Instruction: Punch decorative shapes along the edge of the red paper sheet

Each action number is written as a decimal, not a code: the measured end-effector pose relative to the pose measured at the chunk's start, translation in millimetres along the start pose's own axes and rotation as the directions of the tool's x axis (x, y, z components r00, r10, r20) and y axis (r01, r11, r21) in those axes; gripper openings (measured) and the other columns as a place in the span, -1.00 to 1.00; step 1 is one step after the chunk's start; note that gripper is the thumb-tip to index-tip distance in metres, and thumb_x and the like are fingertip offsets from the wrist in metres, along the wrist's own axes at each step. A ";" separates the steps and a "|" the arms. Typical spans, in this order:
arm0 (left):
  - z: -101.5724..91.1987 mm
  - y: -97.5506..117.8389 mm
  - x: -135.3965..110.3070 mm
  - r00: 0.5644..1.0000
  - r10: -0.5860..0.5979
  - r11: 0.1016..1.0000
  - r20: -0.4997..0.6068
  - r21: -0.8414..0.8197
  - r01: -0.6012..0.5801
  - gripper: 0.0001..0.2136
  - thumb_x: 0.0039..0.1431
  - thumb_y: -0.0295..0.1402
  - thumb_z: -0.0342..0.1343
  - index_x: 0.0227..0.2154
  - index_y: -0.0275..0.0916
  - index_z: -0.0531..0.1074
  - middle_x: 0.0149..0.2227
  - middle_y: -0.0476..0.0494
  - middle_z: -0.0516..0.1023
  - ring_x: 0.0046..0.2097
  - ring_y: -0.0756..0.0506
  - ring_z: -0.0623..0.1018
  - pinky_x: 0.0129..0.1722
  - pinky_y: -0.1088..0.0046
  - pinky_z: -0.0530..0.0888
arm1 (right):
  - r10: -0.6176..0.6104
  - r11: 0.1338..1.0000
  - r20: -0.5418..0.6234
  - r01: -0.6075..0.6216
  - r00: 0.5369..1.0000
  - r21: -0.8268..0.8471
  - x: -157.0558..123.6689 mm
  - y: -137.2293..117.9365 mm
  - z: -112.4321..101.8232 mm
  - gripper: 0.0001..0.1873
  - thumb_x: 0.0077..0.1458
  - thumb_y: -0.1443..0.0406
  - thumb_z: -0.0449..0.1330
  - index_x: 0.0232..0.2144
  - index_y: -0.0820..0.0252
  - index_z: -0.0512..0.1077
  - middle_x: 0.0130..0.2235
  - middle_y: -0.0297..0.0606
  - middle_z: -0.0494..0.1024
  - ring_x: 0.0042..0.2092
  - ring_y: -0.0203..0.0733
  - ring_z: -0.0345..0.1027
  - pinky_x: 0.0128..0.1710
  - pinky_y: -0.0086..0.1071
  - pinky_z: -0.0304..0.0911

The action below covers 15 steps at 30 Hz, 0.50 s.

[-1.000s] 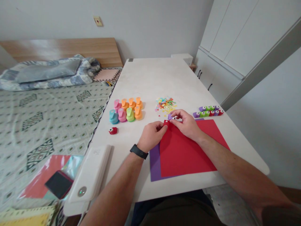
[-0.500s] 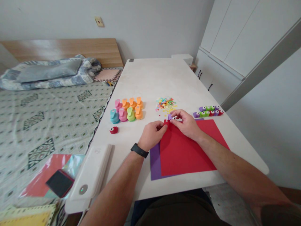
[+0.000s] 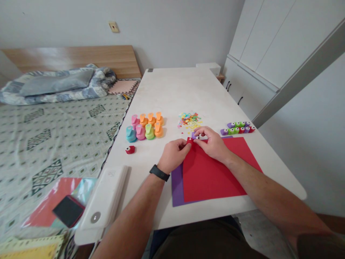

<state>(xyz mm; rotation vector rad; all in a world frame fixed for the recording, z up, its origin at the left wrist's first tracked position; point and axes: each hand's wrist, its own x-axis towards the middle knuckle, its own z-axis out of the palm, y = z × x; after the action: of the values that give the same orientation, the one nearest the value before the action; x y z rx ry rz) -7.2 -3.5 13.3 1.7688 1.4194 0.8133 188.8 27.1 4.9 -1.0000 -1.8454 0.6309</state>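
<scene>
My left hand (image 3: 173, 155), with a dark band on its wrist, pinches the far left corner of a red sheet of paper (image 3: 212, 176). A small pale cut-out shows in that corner, beside the thumb. At the sheet's far edge, just right of it, my right hand (image 3: 214, 145) grips a small purple craft punch (image 3: 193, 135) between thumb and fingers. Part of the punch is hidden by the fingers, so whether it is pressed down cannot be seen. Beneath the red sheet lies a purple sheet (image 3: 177, 190), showing along the left and far edges.
Colourful paper cut-outs (image 3: 190, 118) lie beyond my hands. Large punches (image 3: 145, 131) stand in two rows at left, near a single red punch (image 3: 130, 149). More small punches (image 3: 237, 130) are lined up at right. A white machine (image 3: 107, 198) sits along the table's left edge.
My right hand and the purple punch have shifted very slightly left and nearer to me. My left hand keeps its pinch on the red sheet's corner.
</scene>
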 end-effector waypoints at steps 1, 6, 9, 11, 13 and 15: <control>0.0 -0.3 0.0 1.000 0.000 1.000 -0.002 0.004 0.000 -0.66 0.27 -0.08 0.06 -0.39 -0.26 0.53 -0.48 -0.01 0.50 -0.44 0.00 0.36 -0.45 0.48 0.23 | 0.002 1.000 0.000 -0.002 1.000 0.003 0.0 0.2 0.0 -0.84 0.11 0.36 0.30 -0.23 0.05 0.46 -0.06 -0.22 0.58 -0.03 -0.10 0.44 0.00 -0.18 0.30; 0.1 -0.2 -0.4 1.000 0.013 0.999 -0.009 0.032 -0.013 -0.65 0.27 -0.07 0.05 -0.39 -0.25 0.54 -0.47 -0.02 0.52 -0.44 -0.01 0.37 -0.44 0.48 0.24 | 0.024 1.000 -0.004 -0.024 1.000 0.006 0.1 0.3 -0.1 -0.85 0.12 0.33 0.30 -0.23 0.05 0.47 -0.05 -0.22 0.58 -0.05 -0.10 0.44 0.00 -0.18 0.31; 0.0 1.3 -0.4 1.000 0.011 1.000 -0.007 0.025 -0.011 -0.65 0.26 -0.08 0.05 -0.41 -0.25 0.53 -0.48 -0.02 0.51 -0.44 -0.01 0.37 -0.44 0.48 0.24 | 0.024 1.000 -0.004 -0.024 1.000 0.019 0.2 0.4 0.6 -0.86 0.12 0.32 0.30 -0.23 0.05 0.47 -0.05 -0.23 0.58 -0.02 -0.10 0.44 0.01 -0.18 0.32; 0.1 2.4 -0.2 1.000 0.007 1.000 -0.008 0.021 -0.007 -0.66 0.26 -0.08 0.06 -0.43 -0.25 0.51 -0.50 -0.01 0.48 -0.45 -0.01 0.36 -0.45 0.48 0.23 | 0.031 0.999 -0.003 -0.031 1.000 0.031 0.1 0.8 1.3 -0.86 0.13 0.31 0.30 -0.22 0.05 0.47 -0.05 -0.22 0.58 0.01 -0.09 0.44 0.02 -0.17 0.31; 0.1 2.8 0.0 1.000 0.004 1.000 -0.009 0.021 -0.004 -0.67 0.26 -0.09 0.07 -0.45 -0.25 0.50 -0.51 0.00 0.47 -0.45 0.00 0.35 -0.45 0.48 0.22 | 0.045 0.998 -0.007 -0.045 0.999 0.047 -0.2 1.5 2.2 -0.86 0.14 0.31 0.29 -0.21 0.05 0.48 -0.04 -0.22 0.58 0.01 -0.09 0.44 0.02 -0.17 0.32; 0.3 2.5 0.0 1.000 0.004 1.000 -0.009 0.026 -0.004 -0.67 0.26 -0.11 0.07 -0.45 -0.25 0.49 -0.51 0.01 0.46 -0.45 0.01 0.35 -0.45 0.47 0.22 | 0.061 0.996 -0.011 -0.060 0.998 0.064 -0.4 2.4 2.9 -0.85 0.14 0.31 0.29 -0.20 0.05 0.48 -0.04 -0.22 0.58 0.00 -0.10 0.45 0.00 -0.18 0.32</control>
<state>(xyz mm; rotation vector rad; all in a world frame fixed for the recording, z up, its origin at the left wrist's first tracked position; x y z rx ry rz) -5.6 -3.9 15.2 1.7903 1.4385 0.8089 187.2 28.1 1.6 -1.0189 -1.7783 0.7132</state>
